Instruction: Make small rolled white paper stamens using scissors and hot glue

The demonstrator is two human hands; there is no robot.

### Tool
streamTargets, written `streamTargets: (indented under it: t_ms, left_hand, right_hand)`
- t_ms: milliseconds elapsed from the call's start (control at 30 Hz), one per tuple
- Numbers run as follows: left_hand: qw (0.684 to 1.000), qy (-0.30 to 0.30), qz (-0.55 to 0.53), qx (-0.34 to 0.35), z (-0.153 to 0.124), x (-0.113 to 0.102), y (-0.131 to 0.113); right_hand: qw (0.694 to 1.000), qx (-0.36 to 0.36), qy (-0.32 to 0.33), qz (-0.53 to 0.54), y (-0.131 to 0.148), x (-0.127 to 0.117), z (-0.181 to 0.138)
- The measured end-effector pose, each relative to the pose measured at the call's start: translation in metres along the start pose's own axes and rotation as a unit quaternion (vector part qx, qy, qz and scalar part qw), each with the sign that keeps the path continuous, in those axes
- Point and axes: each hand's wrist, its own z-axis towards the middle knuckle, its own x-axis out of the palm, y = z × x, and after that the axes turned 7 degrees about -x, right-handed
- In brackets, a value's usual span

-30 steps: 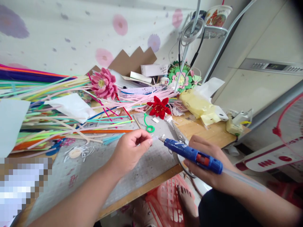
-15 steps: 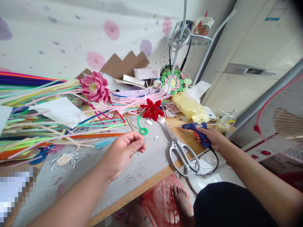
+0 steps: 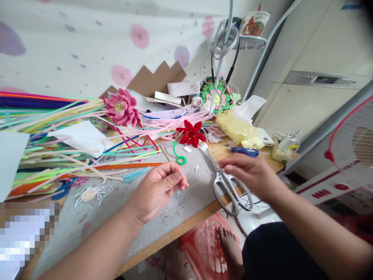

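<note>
- Left hand (image 3: 159,190), centre of frame, pinches a small pale strip (image 3: 184,172) between thumb and fingers.
- Right hand (image 3: 252,175), open with fingers loose, hovers over the scissors (image 3: 225,184) right of centre.
- Blue glue gun (image 3: 246,151) lies just above it.

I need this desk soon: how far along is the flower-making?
Done: a red flower and a pink flower look finished; the glue gun lies aside. In hand: the left hand pinches a small white piece, the right hand hovers open above the scissors. Left: a pile of unused pipe cleaners.
</note>
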Motion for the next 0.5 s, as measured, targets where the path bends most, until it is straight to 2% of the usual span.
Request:
streamTargets:
  t_ms: [33,100,200,267,333,500]
  left_hand:
    - [1.0,0.001,0.001,0.001,0.0,0.001,0.0]
    - [1.0,0.004,0.003,0.007,-0.001,0.002,0.001]
    - [1.0,0.009,0.003,0.021,-0.002,0.004,0.0]
    - [1.0,0.007,0.001,0.026,-0.002,0.004,0.0]
    - [1.0,0.002,-0.001,0.028,-0.003,0.004,0.0]
    - [0.999,0.006,0.01,0.038,-0.003,0.004,0.001]
  right_hand:
    - [0.998,-0.01,0.004,0.069,0.012,0.02,-0.004]
    - [0.977,0.049,-0.038,0.203,0.029,0.055,-0.01]
    - [0.913,0.166,-0.037,0.371,0.04,0.086,-0.012]
    - [0.878,0.201,-0.033,0.433,0.042,0.094,-0.011]
    - [0.861,0.207,-0.044,0.463,0.043,0.098,-0.008]
    - [0.852,0.179,-0.047,0.49,0.046,0.103,-0.002]
